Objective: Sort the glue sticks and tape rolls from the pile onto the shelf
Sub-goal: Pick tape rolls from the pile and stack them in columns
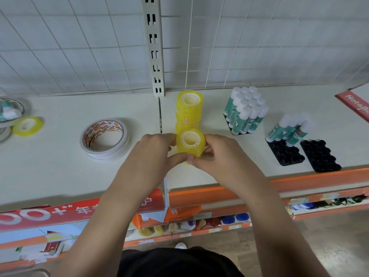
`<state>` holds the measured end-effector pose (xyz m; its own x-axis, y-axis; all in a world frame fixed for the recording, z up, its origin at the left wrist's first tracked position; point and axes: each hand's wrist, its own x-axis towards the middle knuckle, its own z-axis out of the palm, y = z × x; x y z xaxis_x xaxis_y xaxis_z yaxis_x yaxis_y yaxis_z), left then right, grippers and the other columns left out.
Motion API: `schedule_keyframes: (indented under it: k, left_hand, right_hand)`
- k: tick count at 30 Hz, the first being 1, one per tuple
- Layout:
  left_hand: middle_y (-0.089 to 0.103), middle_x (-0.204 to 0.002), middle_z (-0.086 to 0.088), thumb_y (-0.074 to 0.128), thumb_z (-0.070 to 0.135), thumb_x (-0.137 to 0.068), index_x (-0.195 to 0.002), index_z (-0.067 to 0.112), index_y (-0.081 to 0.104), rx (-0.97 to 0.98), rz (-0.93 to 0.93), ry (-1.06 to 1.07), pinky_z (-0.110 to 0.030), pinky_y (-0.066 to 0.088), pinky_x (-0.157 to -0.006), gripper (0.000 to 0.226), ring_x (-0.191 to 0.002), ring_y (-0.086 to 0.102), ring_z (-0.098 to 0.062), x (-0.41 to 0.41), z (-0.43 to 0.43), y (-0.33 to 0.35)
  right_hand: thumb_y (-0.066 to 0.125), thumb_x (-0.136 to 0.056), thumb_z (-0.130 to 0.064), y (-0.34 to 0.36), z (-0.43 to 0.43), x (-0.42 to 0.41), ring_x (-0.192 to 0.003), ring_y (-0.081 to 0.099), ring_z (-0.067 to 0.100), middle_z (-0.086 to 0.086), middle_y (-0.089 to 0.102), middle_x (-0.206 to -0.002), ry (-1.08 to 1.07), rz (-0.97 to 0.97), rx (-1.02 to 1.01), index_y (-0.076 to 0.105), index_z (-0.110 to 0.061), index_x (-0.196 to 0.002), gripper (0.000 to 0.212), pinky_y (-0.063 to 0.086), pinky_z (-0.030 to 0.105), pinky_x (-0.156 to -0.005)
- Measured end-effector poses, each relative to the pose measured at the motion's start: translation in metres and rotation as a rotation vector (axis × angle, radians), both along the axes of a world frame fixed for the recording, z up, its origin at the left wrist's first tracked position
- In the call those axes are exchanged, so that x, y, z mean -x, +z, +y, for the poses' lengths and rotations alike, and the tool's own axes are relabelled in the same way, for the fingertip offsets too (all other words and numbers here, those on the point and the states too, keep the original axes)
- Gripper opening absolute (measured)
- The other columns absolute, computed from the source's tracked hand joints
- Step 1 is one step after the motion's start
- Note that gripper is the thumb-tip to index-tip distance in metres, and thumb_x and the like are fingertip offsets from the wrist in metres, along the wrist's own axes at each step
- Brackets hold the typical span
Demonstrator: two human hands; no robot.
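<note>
left hand, right hand, thumbs meeting, both grips clamped on tape stack

Seen from above, a left hand and a right hand clasp a short stack of yellow tape rolls on a white shelf. It stands just before a taller yellow stack. Wide white tape rolls lie to the left. To the right, glue sticks stand in black trays.

light: bright, even, diffuse from above
shadows: faint, soft on shelf
distortion: fisheye, shelf edge and back grid bow
blur: lower signs and corners smeared
</note>
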<state>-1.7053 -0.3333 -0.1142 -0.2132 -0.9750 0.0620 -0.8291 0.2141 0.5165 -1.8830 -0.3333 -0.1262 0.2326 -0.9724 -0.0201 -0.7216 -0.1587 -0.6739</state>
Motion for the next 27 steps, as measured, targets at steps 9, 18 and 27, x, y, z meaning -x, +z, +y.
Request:
schedule_keyframes:
  k: [9,18,27]
  left_hand:
    - [0.071,-0.106,0.002,0.068,0.05,-0.081,-0.112,0.019,0.066,-0.031,-0.08,-0.055,-0.037,0.05,-0.084,0.044,-0.095,0.064,-0.018,0.001,-0.004,-0.003]
    - [0.074,-0.099,0.003,0.074,0.047,-0.076,-0.103,0.017,0.072,-0.055,0.032,0.036,-0.037,0.052,-0.083,0.04,-0.09,0.066,-0.017,0.003,-0.007,-0.004]
    - [0.069,-0.095,0.003,0.072,0.041,-0.081,-0.103,0.016,0.069,-0.051,0.11,0.065,-0.032,0.051,-0.078,0.034,-0.085,0.062,-0.012,0.002,-0.003,-0.016]
  right_hand:
    - [0.077,-0.078,-0.047,0.005,-0.003,-0.001,-0.081,0.065,0.018,0.002,0.07,-0.084,0.02,0.007,0.006,0.069,-0.014,-0.093,0.037,0.053,0.041,-0.073]
    - [0.08,-0.078,-0.036,0.008,-0.01,-0.004,-0.078,0.065,0.019,0.004,0.071,-0.088,-0.023,0.109,-0.007,0.07,-0.012,-0.097,0.032,0.052,0.035,-0.07]
    - [0.078,-0.078,-0.048,0.004,-0.001,-0.004,-0.085,0.062,0.019,0.003,0.066,-0.091,-0.082,0.074,-0.022,0.064,-0.01,-0.096,0.044,0.053,0.042,-0.075]
